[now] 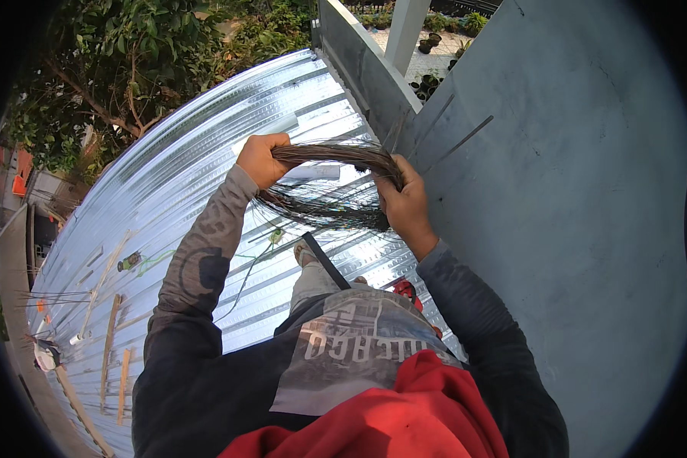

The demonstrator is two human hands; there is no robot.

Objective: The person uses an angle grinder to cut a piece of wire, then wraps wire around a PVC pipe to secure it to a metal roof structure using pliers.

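My left hand point(263, 160) and my right hand point(403, 204) are closed around a large coil of thin dark wire point(328, 153), held out at chest height over the roof. The left grips its upper left end, the right its right end. The looser lower strands point(320, 214) hang between and below them, their edges hard to separate from the glare behind. A pale tube or roll point(313, 172) lies beyond the coil, partly hidden by it. My feet point(307, 253) show below, next to a dark straight bar point(324, 263).
Corrugated metal roofing point(153, 221) slopes under me, with wooden strips point(111, 343), a green cord with a small object point(130, 262) and a red object point(404, 291) by my legs. A grey wall point(557, 191) rises at right, a low parapet point(355, 53) ahead, trees point(122, 69) beyond the roof's edge.
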